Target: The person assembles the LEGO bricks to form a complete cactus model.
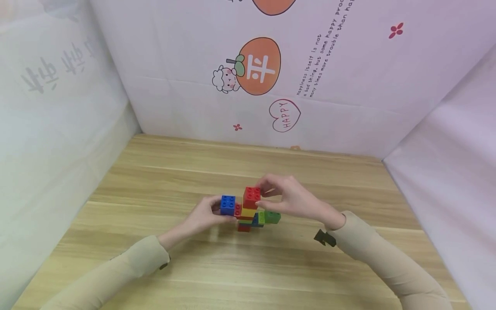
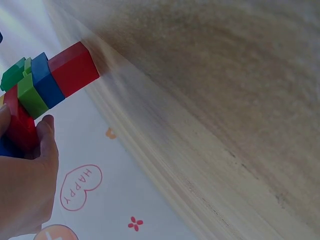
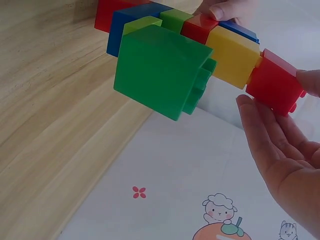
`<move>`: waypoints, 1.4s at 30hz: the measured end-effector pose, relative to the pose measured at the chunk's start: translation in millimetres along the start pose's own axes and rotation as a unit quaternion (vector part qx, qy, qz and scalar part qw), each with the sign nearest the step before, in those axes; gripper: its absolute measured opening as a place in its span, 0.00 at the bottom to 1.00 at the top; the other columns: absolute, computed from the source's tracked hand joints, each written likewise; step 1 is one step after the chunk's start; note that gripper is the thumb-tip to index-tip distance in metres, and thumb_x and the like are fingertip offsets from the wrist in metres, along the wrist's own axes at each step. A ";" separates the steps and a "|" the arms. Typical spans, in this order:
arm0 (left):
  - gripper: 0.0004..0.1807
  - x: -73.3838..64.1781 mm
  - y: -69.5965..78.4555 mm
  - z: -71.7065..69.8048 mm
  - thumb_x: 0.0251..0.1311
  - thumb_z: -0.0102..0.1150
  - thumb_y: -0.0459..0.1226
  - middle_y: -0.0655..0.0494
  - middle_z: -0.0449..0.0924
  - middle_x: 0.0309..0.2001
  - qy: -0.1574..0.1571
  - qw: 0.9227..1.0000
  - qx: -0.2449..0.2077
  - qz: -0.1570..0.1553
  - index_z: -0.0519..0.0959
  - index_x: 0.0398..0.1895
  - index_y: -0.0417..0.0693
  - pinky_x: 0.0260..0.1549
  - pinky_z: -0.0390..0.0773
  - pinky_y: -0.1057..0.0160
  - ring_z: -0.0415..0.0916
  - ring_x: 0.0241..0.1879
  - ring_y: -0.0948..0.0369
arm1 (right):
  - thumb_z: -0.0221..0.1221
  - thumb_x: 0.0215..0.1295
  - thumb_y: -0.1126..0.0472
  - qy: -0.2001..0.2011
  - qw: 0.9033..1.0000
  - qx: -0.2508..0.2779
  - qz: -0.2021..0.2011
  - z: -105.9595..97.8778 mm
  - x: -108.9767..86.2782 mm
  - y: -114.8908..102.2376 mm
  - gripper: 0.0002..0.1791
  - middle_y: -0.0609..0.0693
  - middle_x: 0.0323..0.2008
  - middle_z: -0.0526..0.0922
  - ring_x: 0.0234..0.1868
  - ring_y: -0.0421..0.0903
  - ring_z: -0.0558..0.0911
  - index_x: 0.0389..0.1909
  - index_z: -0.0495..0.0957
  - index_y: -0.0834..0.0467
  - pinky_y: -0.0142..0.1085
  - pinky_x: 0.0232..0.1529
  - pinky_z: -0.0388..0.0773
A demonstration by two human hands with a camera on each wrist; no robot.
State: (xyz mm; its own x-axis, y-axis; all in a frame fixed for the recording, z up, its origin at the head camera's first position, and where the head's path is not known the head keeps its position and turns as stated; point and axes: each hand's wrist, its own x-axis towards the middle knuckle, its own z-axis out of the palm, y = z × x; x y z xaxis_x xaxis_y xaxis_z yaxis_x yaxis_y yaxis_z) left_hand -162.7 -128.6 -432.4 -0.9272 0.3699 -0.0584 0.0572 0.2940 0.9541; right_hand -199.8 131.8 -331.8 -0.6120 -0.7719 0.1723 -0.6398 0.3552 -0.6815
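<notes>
A tower of toy building bricks stands on the table, with a red brick [image 3: 102,15] at its foot. Above that come blue, lime, red and yellow [image 3: 232,55] ones. My left hand [image 1: 203,213] grips the tower's left side, around the red layer and the blue brick [image 1: 227,205] that juts out there. With thumb and fingers, my right hand [image 1: 292,198] pinches the top red brick [image 1: 252,198]. In the right wrist view a little of the yellow brick's studs shows beneath it. A large green brick [image 3: 155,72] sticks out on the right, beside a small lime piece.
The wood-grain table [image 1: 232,275] spreads around the tower. White printed sheets form a back wall [image 1: 186,103] and side walls [image 1: 58,129]. A dark strap end [image 1: 324,238] hangs at the right sleeve.
</notes>
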 end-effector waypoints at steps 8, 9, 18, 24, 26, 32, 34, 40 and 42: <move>0.28 -0.4 1.2 0.0 0.53 0.72 0.34 0.40 0.83 0.53 0.003 1.000 -0.002 -0.001 0.76 0.59 0.39 0.54 0.84 0.57 0.83 0.53 0.48 | 0.67 0.61 0.65 -0.005 1.000 0.004 0.001 0.3 -0.1 -2.0 0.17 0.52 0.47 0.87 0.48 0.46 0.87 0.50 0.76 0.59 0.42 0.49 0.86; 0.28 -0.3 1.0 0.1 0.53 0.72 0.34 0.40 0.83 0.53 0.003 1.000 0.000 -0.001 0.76 0.59 0.39 0.54 0.84 0.56 0.83 0.52 0.48 | 0.67 0.61 0.65 -0.004 1.000 0.000 0.001 0.6 -0.1 -2.1 0.17 0.52 0.48 0.87 0.48 0.46 0.87 0.50 0.76 0.59 0.41 0.49 0.86; 0.28 -0.2 0.6 0.6 0.53 0.71 0.34 0.40 0.83 0.53 0.000 1.000 0.000 -0.001 0.76 0.59 0.39 0.54 0.84 0.56 0.83 0.53 0.48 | 0.67 0.60 0.64 0.005 1.000 -0.022 -0.018 3.3 0.6 -2.3 0.17 0.51 0.47 0.87 0.48 0.45 0.87 0.50 0.78 0.58 0.39 0.49 0.86; 0.30 1.3 0.9 0.2 0.53 0.72 0.35 0.40 0.84 0.53 0.002 1.000 0.003 -0.003 0.76 0.60 0.39 0.55 0.83 0.56 0.83 0.53 0.48 | 0.68 0.59 0.65 0.008 0.999 -0.019 -0.025 4.1 1.2 -1.5 0.16 0.51 0.45 0.86 0.47 0.46 0.87 0.47 0.78 0.58 0.38 0.49 0.86; 0.30 1.6 0.2 -0.2 0.53 0.72 0.35 0.40 0.84 0.53 0.003 1.000 0.008 0.001 0.76 0.60 0.38 0.54 0.83 0.57 0.83 0.53 0.48 | 0.68 0.58 0.66 0.007 0.999 -0.016 -0.028 4.5 1.2 -1.4 0.15 0.51 0.45 0.86 0.47 0.46 0.87 0.46 0.78 0.58 0.38 0.49 0.86; 0.29 2.2 -2.2 -1.5 0.54 0.72 0.35 0.38 0.83 0.53 0.000 1.000 0.014 0.010 0.76 0.59 0.36 0.54 0.84 0.57 0.84 0.52 0.48 | 0.69 0.57 0.66 0.007 0.999 -0.014 -0.033 4.2 1.7 -1.4 0.15 0.51 0.44 0.86 0.47 0.46 0.87 0.44 0.77 0.59 0.32 0.48 0.86; 0.29 2.0 -2.3 -1.6 0.54 0.72 0.35 0.38 0.83 0.53 -0.001 1.000 0.013 0.011 0.75 0.59 0.36 0.54 0.84 0.57 0.84 0.52 0.48 | 0.69 0.57 0.66 0.006 0.999 -0.013 -0.035 4.0 2.0 -1.2 0.14 0.51 0.43 0.86 0.46 0.46 0.87 0.43 0.77 0.59 0.31 0.48 0.85; 0.29 2.1 -1.0 -0.8 0.53 0.72 0.36 0.39 0.84 0.52 0.003 1.000 0.010 0.009 0.76 0.59 0.37 0.53 0.84 0.58 0.84 0.51 0.49 | 0.69 0.57 0.67 0.004 0.999 -0.010 -0.037 3.0 4.4 -0.6 0.13 0.50 0.43 0.87 0.46 0.45 0.87 0.41 0.77 0.58 0.33 0.47 0.86; 0.30 2.5 -0.9 -0.5 0.53 0.73 0.36 0.40 0.84 0.52 0.003 1.000 0.009 0.005 0.76 0.59 0.38 0.53 0.84 0.58 0.84 0.51 0.49 | 0.68 0.57 0.67 0.002 0.999 -0.009 -0.033 2.7 5.3 -0.7 0.13 0.50 0.43 0.87 0.45 0.44 0.87 0.41 0.77 0.57 0.36 0.47 0.87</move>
State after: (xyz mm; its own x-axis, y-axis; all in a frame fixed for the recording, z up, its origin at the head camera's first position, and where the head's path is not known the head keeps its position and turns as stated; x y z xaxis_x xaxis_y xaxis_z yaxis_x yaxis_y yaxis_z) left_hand -165.2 -128.4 -433.2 -0.9288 0.3676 -0.0467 0.0734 0.3059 0.9492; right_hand -201.4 126.0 -332.4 -0.5699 -0.7920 0.2190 -0.6874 0.3134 -0.6552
